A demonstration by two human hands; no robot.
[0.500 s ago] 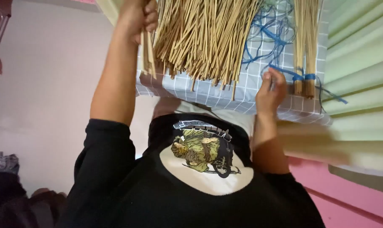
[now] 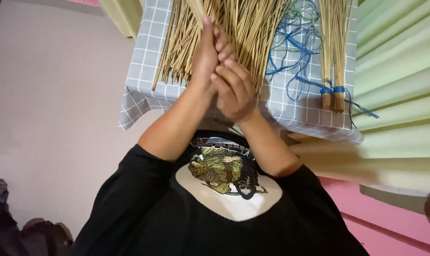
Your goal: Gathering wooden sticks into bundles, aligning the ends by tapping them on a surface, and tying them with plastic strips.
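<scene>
No packages or signs, seemingly

Our left hand (image 2: 206,57) is raised over the near half of the checked table (image 2: 144,71), fingers curled shut round a thin stick, thumb side up, wrist straight. Our right hand (image 2: 234,90) sits just beside & slightly nearer the table's front edge, touching the left; its fingers (image 2: 224,50) fold over the left hand's knuckles, back of hand toward us. Both forearms bare, running from the table's front edge back to the body in a narrow V, elbows bent. Upper arms in black sleeves, well short of the table.
</scene>
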